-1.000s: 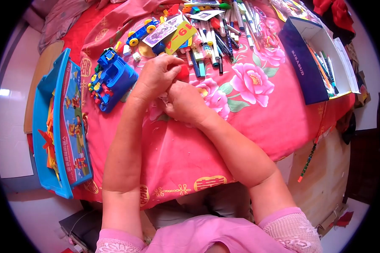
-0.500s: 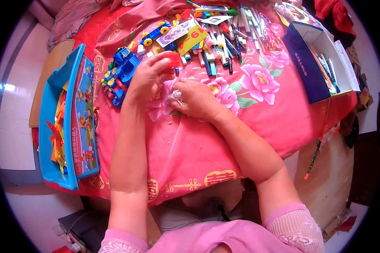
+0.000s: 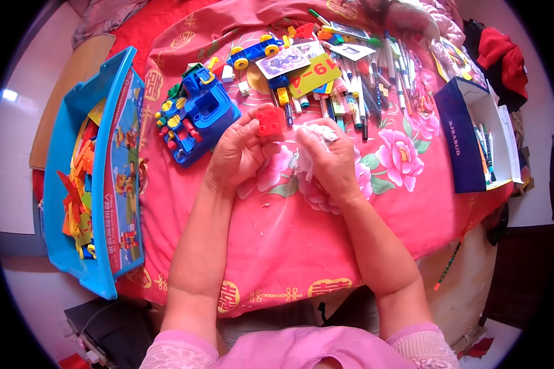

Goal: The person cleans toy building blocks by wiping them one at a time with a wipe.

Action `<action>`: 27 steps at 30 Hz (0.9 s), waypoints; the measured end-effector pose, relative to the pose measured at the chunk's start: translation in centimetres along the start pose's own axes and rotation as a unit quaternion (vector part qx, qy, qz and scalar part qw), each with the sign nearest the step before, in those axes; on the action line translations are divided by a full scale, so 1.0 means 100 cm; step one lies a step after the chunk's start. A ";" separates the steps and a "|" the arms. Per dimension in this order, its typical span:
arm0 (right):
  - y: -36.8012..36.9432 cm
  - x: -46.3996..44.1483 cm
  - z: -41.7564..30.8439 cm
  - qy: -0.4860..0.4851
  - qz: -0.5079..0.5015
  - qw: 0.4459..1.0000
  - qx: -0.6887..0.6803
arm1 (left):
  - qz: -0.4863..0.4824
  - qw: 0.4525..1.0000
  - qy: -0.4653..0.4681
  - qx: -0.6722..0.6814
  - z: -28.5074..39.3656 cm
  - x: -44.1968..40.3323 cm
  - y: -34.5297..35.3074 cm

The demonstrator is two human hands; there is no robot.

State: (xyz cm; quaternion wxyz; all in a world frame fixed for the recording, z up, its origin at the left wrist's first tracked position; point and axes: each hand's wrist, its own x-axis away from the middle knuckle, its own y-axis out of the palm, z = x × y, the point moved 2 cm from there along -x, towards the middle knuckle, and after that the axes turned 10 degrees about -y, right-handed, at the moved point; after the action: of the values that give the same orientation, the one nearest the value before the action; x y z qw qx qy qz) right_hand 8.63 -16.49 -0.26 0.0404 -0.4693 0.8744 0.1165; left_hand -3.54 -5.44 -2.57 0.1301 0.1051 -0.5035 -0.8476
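Between the thumb and fingers of my left hand point(image 3: 237, 150) is a red toy building brick point(image 3: 270, 122), its studs facing me. My right hand point(image 3: 335, 163) is closed round a crumpled white tissue point(image 3: 304, 160), part of which sticks out above the thumb. The tissue is close to the brick's right side, with a small gap between them. Left of my left hand stands a blue toy vehicle point(image 3: 210, 109) with small coloured pieces on it. Markers point(image 3: 363, 98) lie in a pile beyond both hands.
At the left is a blue plastic bin point(image 3: 54, 221) of toy pieces. A dark blue box point(image 3: 465, 138) with pens stands on the right. Cards, including a yellow one point(image 3: 315, 75), and a blue wheeled toy point(image 3: 253, 53) lie at the back on the red flowered cloth point(image 3: 289, 246).
The red brick has turned so its studs show. My right hand has moved to the right and up, and more of the tissue is visible. The camera view has shifted slightly.
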 end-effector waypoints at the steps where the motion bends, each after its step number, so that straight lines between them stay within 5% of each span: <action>1: 0.000 0.000 0.001 0.016 0.025 0.999 -0.028 | 0.011 1.000 -0.005 -0.012 -0.001 0.000 0.003; 5: -0.003 -0.003 0.003 0.024 -0.042 0.998 0.038 | 0.029 0.998 -0.032 -0.046 -0.006 0.003 0.011; 9: -0.004 -0.011 0.004 0.021 0.021 0.998 -0.054 | 0.040 0.996 -0.020 -0.072 -0.009 -0.002 0.010; 13: -0.002 -0.012 -0.003 -0.094 0.010 0.995 0.003 | 0.044 0.996 -0.019 -0.081 -0.010 -0.002 0.009; 17: -0.011 -0.016 -0.003 -0.124 0.035 0.991 0.031 | 0.120 0.977 -0.014 -0.176 -0.013 -0.004 0.014; 21: -0.007 -0.014 -0.009 -0.267 -0.043 0.948 0.168 | 0.154 0.876 0.072 -0.451 -0.017 -0.005 0.022; 25: -0.019 -0.017 -0.003 -0.185 -0.009 0.966 0.182 | 0.187 0.893 0.046 -0.406 -0.012 0.000 0.024; 27: -0.026 -0.019 0.001 -0.108 -0.002 0.980 0.165 | 0.138 0.949 0.053 -0.279 -0.015 -0.003 0.023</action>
State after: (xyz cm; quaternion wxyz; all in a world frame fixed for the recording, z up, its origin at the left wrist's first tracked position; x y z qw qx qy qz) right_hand 11.89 -16.32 -0.44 0.2120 -0.4421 0.8713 0.0209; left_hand -2.58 -7.63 -1.25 0.2965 0.0392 -0.2490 -0.9212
